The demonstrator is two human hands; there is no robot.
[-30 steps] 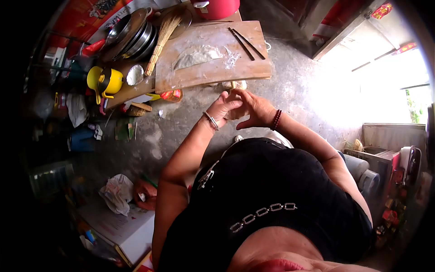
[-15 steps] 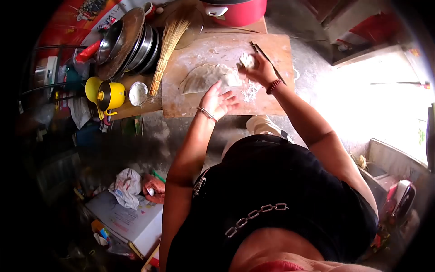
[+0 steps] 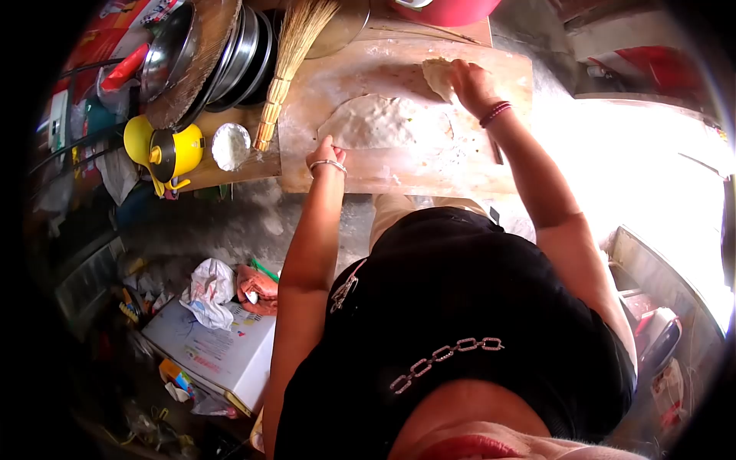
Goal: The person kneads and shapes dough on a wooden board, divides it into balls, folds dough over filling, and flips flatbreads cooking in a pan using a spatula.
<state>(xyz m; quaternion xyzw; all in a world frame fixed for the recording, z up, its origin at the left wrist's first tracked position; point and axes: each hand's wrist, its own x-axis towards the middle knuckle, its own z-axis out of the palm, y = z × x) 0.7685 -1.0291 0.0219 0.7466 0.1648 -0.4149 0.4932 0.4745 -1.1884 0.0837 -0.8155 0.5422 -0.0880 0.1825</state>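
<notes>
A large half-moon of folded dough (image 3: pixel 376 124), pale and lumpy, lies on the floured wooden board (image 3: pixel 307 172). At its left corner, my left hand (image 3: pixel 327 156) is closed, the fingertips pinching the dough's edge. My right hand (image 3: pixel 477 88) is off the dough, above the board's upper right part, with its fingers closed around a pale piece of dough (image 3: pixel 438 79). That piece looks flat and uneven; its far side is partly hidden by the fingers. Loose flour is scattered around the half-moon.
Left of the board lie a straw brush (image 3: pixel 287 77), a small bowl of flour (image 3: pixel 231 147) and a yellow pot (image 3: pixel 176 153). Metal pans (image 3: pixel 238 61) lean behind them. A red cooker (image 3: pixel 452 9) stands at the back. Part of a dark stick (image 3: pixel 494 146) shows beneath my right forearm.
My left hand has gone from open above the dough to pinching its left corner. My right hand has moved away from the half-moon, up and right, still holding the pale piece. The view shifted.
</notes>
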